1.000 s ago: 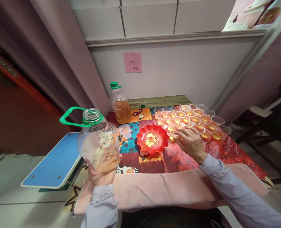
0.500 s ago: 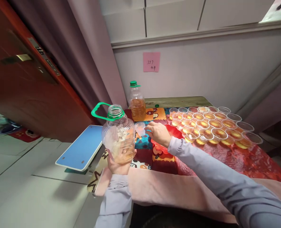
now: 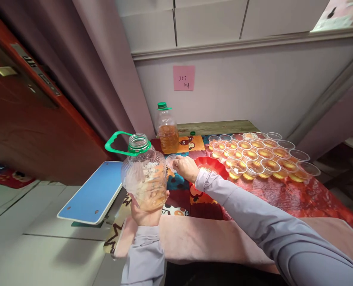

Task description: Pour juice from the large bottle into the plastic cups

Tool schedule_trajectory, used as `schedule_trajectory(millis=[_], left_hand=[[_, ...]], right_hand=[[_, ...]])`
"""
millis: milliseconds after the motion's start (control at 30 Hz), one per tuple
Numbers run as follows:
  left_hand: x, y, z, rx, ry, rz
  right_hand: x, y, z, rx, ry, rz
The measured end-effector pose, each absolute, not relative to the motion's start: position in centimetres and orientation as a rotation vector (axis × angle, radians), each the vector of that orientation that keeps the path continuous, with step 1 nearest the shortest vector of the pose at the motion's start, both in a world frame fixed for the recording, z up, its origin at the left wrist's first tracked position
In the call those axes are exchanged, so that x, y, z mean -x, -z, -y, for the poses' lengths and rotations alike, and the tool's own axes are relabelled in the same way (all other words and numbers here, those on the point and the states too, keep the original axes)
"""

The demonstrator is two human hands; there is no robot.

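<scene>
My left hand (image 3: 146, 214) is closed round the lower part of a large clear plastic jug (image 3: 145, 174). The jug is uncapped, with a green handle sticking out to the left of its neck and a little amber liquid low inside. My right hand (image 3: 186, 168) pinches the rim of a clear plastic cup (image 3: 170, 162) just right of the jug. Part of that cup is hidden by my fingers and the jug. Behind them stands a second jug (image 3: 168, 137), capped in green and partly filled with amber liquid.
Rows of clear cups (image 3: 255, 167) with amber liquid cover the right side of the table. A red scalloped plate (image 3: 221, 169) lies behind my right wrist. A green cap (image 3: 192, 133) is at the back. A blue board (image 3: 90, 194) stands left.
My right hand has moved left and closed on the cup's rim. My left hand still holds the jug. The view has shifted slightly.
</scene>
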State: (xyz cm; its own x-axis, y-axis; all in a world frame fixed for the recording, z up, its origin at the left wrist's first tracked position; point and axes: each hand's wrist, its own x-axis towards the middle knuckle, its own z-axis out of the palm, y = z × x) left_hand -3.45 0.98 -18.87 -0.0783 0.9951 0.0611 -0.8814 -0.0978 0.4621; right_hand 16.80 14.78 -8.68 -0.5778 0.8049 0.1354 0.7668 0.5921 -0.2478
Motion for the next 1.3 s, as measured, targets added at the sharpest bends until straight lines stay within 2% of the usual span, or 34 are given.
schedule_trajectory(millis=[233, 633, 867, 1100, 1300], left_hand=[[3.8, 19.8, -1.2, -0.341, -1.626, -0.305], [4.1, 19.9, -1.3, -0.295, -1.627, -0.302], [4.3, 19.8, -1.4, -0.347, -1.571, -0.298], [3.9, 19.9, -1.3, -0.366, -1.601, -0.232], [3.7, 19.6, -1.2, -0.314, -1.690, -0.397]], right_hand=[[-17.1, 8.6, -15.1, 1.363, -0.332, 2.445], [-18.0, 8.0, -14.2, 1.221, -0.394, 2.234], [-22.8, 6.2, -13.4, 1.010, -0.253, 1.986], [-31.9, 10.0, -11.3, 1.181, -0.087, 2.099], [-32.8, 12.9, -10.7, 1.256, -0.058, 2.262]])
